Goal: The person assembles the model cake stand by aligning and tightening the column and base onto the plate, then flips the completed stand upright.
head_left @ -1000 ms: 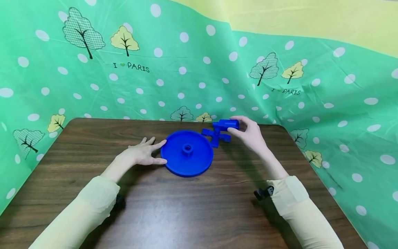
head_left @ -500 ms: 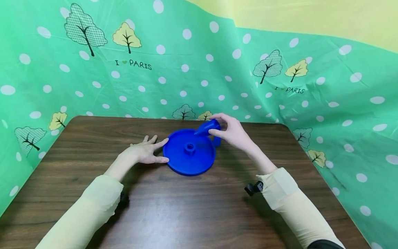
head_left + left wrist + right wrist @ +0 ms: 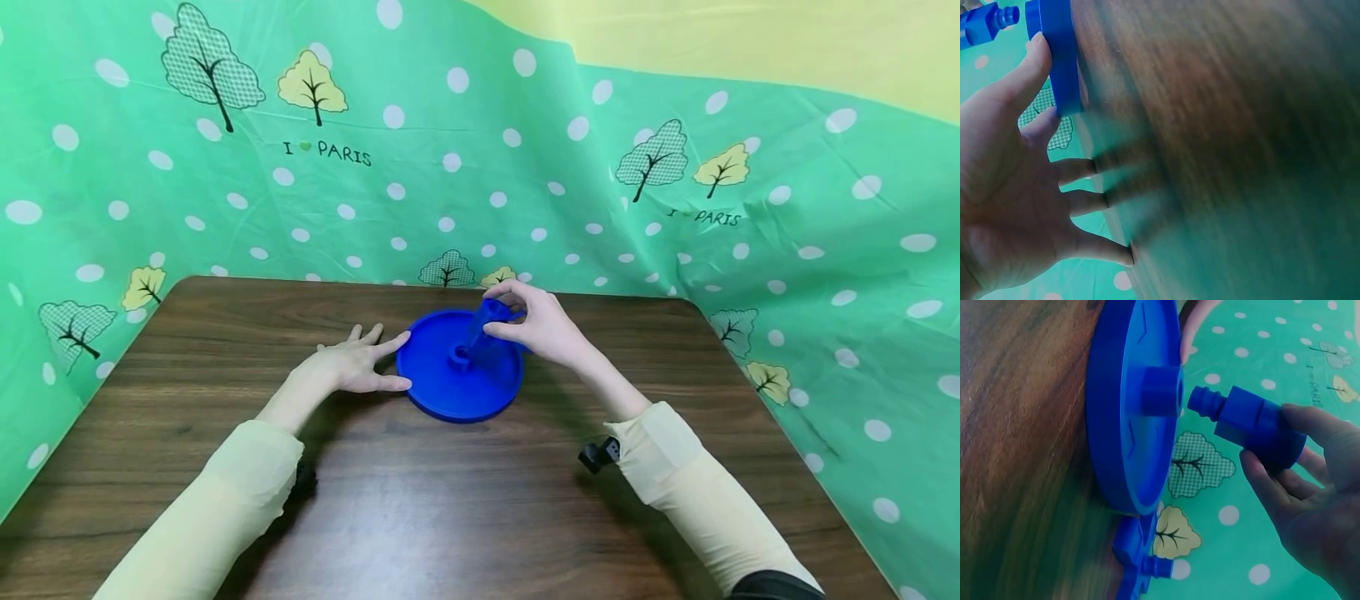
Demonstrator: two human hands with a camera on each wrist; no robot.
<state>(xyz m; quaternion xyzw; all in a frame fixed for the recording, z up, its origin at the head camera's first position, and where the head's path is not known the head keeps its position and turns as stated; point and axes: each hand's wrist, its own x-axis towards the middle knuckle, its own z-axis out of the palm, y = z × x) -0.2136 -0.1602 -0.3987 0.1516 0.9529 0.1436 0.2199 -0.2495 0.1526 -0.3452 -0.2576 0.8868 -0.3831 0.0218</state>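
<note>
A round blue tray-like disc with a raised rim and a hollow central hub lies on the table. My left hand is spread flat beside it, thumb and index fingertip touching the rim. My right hand pinches a blue plastic piece by its round thick end; its other end is a narrow threaded stub. In the right wrist view the stub points at the hub with a small gap between them. The left wrist view catches the same threaded piece at the upper corner.
A blue piece with several arms and a threaded stub lies beside the disc, mostly hidden behind my right hand in the head view. The brown wooden table ends at a green dotted cloth behind and at the sides.
My right hand has carried the threaded piece leftward from above the armed piece to over the disc, tipping it from lying sideways to stub downward. The left hand stays at the rim.
</note>
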